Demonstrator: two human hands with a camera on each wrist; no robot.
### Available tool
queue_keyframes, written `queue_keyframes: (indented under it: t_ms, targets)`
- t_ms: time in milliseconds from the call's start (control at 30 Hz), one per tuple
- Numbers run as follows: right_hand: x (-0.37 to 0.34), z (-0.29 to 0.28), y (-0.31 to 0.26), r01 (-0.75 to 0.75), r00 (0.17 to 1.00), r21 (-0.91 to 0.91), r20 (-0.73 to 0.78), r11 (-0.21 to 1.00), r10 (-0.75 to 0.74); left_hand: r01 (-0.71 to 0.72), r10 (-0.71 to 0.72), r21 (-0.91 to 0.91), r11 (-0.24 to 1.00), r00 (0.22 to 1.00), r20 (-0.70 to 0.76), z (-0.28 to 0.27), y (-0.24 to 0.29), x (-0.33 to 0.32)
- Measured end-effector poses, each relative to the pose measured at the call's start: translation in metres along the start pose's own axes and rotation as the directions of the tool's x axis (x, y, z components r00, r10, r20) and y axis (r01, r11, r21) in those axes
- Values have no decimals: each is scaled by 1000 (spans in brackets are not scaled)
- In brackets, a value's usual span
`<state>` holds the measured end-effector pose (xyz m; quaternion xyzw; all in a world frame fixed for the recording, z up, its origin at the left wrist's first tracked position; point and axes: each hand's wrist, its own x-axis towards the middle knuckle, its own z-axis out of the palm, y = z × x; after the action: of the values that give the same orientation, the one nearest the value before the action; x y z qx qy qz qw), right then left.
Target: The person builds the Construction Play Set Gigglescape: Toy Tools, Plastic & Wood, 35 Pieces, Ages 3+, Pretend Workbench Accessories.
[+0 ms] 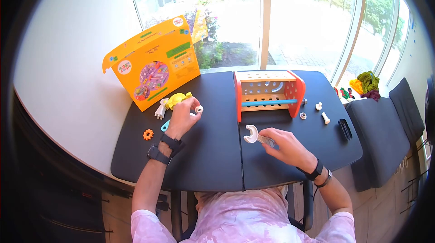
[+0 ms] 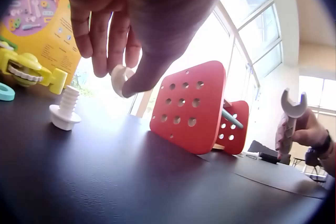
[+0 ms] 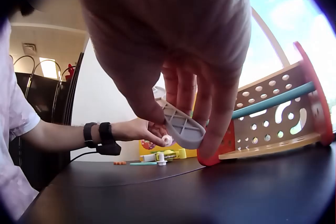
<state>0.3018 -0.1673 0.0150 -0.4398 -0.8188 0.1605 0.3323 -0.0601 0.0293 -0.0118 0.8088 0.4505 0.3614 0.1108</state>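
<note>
My left hand (image 1: 182, 118) pinches a small white toy nut (image 1: 199, 109) between thumb and fingers, raised over the table's left half. Below it, in the left wrist view, a white toy bolt (image 2: 65, 109) stands upright on its head. My right hand (image 1: 291, 147) grips the handle of a pale toy wrench (image 1: 252, 134), its open end pointing left. Beside the left hand lie a yellow toy piece (image 1: 177, 99), a white piece (image 1: 161, 108) and a teal tool (image 1: 165, 126) partly hidden by the hand. An orange gear (image 1: 147, 134) lies nearer the left edge.
A toy workbench with red sides (image 1: 300, 92) and a blue rod (image 1: 269, 103) stands at the back middle. Right of it are several small pieces, including a white bolt (image 1: 326, 118), and a black case (image 1: 345, 129). An orange box (image 1: 154, 64) stands back left; a grey chair (image 1: 380, 138) adjoins the right.
</note>
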Motion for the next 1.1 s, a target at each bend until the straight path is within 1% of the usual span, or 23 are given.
queue_keyframes:
  t_ms: [100,200,300,367,433,533,567,667,833,933,1100]
  targets:
    - [6,5,2,22,999,-51,-25,998,-23,94,-88,-162,982,995,42,-9,19,-1]
    - [9,9,3,49,996,-113,-67,992,-56,241,-151,-429,871,961,232,-18,43,-7]
    - [12,11,-2,64,989,-164,-125,984,-85,254,-101,-542,801,950,295,-17,63,-18]
    - [15,10,-8,60,983,-185,-158,981,-90,260,-81,-569,780,944,320,-17,81,-24]
    - [17,12,-12,72,980,-163,-175,984,-100,268,-47,-608,747,934,354,-12,86,-28]
    - [18,16,-15,81,977,-83,-189,993,-96,307,25,-724,618,912,408,-8,91,-32]
    - [18,17,-16,83,977,-49,-192,995,-91,327,37,-736,592,902,430,-10,93,-32]
    - [15,17,-18,99,979,-25,-177,995,-101,380,72,-763,523,872,484,-21,105,-34]
    - [15,18,-17,127,973,-48,-187,991,-134,423,108,-787,450,848,518,-27,111,-38]
    - [14,19,-16,139,969,-59,-198,989,-148,425,102,-797,429,854,511,-29,115,-40]
    - [12,19,-16,139,967,-75,-203,987,-152,400,134,-799,448,854,502,-27,113,-41]
